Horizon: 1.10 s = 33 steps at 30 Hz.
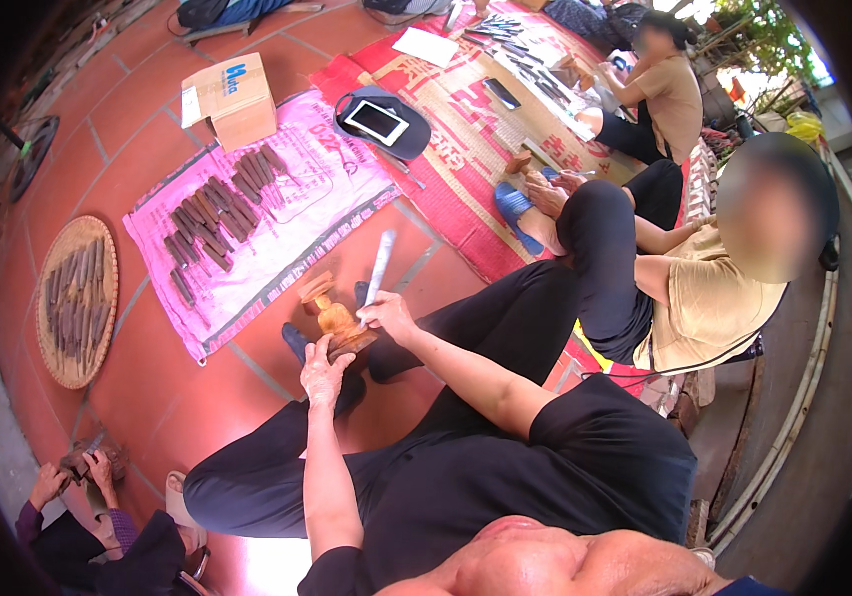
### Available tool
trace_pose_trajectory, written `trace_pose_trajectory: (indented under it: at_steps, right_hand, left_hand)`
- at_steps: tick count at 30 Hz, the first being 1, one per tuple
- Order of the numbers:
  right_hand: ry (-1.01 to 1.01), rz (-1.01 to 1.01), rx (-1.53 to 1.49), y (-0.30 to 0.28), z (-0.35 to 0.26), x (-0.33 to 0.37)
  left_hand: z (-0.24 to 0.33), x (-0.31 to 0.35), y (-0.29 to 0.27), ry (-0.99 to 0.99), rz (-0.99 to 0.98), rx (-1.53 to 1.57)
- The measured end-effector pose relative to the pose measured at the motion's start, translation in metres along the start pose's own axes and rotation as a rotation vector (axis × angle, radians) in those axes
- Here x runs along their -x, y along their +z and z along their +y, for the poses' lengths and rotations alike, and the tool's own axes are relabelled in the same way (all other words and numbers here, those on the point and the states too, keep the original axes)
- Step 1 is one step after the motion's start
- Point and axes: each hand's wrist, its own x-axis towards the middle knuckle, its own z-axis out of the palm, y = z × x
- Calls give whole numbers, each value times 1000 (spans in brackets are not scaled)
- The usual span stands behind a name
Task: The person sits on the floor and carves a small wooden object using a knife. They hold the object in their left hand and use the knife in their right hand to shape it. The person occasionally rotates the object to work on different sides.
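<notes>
In the head view, the carving [332, 318] is held low in front of the body, near the slippers [295, 341], where it can be seen from above and reached by both hands. Its base is gripped at the near end by the left hand [322, 375], with the fingers laid along it, presumably so that the piece is steadied. The pale shaft of a tool [380, 263] is pinched by the right hand [388, 315] close to its lower end, probably for fine control; whether the carving is touched by its tip cannot be told. Brown handles [212, 214] are laid out in rows on the pink cloth [351, 184], perhaps for easy picking. The carving is golden brown and seemingly wooden, with a rounded middle, a broad, flared top and a darker, flat base; finer detail is too small to be made out.
</notes>
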Motion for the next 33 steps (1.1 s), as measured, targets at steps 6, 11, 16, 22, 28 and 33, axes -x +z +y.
trace_pose_trajectory:
  at_steps: [6, 11, 16, 22, 28, 33]
  right_hand:
    - [29, 12, -49, 1, -1, -1]
    - [45, 37, 28, 7, -5, 2]
    - [49, 108, -98, 7, -7, -1]
    - [23, 88, 92, 8, -2, -8]
    - [18, 56, 45, 13, 0, -6]
    - [58, 129, 8, 8, -3, -8]
  left_hand:
    - [-1, 1, -1, -7, 6, 43]
    - [2, 1, -1, -7, 10, 9]
    - [-1, 1, 0, 8, 20, 7]
    - [-3, 0, 3, 7, 15, 22]
    - [-3, 0, 2, -2, -13, 21]
    - [-3, 0, 2, 12, -7, 12]
